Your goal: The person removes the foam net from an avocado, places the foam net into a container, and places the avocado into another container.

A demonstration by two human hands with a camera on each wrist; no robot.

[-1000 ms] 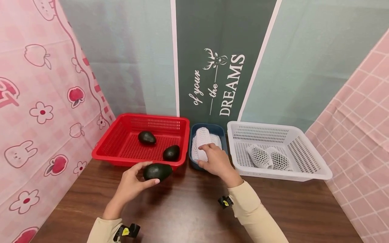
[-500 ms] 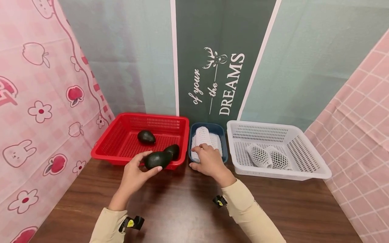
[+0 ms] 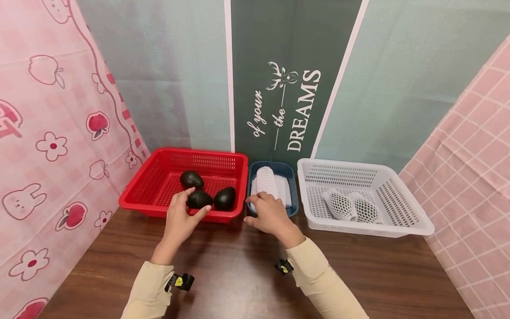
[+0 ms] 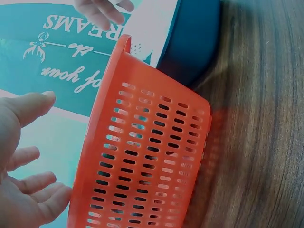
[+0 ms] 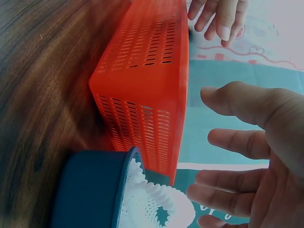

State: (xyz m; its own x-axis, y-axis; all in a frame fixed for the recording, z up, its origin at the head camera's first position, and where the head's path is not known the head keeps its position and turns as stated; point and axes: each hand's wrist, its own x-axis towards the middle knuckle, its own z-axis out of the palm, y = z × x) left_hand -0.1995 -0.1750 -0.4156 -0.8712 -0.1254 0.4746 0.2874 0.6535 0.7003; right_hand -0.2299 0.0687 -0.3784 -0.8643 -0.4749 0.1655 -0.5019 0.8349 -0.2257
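Observation:
In the head view, three dark avocados lie in the red basket (image 3: 131,201): one at the back (image 3: 192,180), one at the front right (image 3: 225,198) and a front-middle avocado (image 3: 199,200). My left hand (image 3: 178,221) is over the basket's front rim, thumb and fingers around that front-middle avocado. The left wrist view shows those fingers (image 4: 40,183) spread, with nothing between them. My right hand (image 3: 271,215) hovers over the front of a blue bin (image 3: 294,179) holding white foam net sleeves (image 3: 266,179). Its fingers are spread and hold nothing in the right wrist view.
A white basket (image 3: 346,165) on the right holds two avocados in foam nets, one left (image 3: 340,204) and one right (image 3: 368,210). All containers stand along the back of the wooden table (image 3: 239,274), before a green curtain (image 3: 275,35). Pink cloths hang at both sides.
My left hand has carried the avocado forward over the rim and let it go inside the red basket. My right hand has drawn back and left from the foam sleeves.

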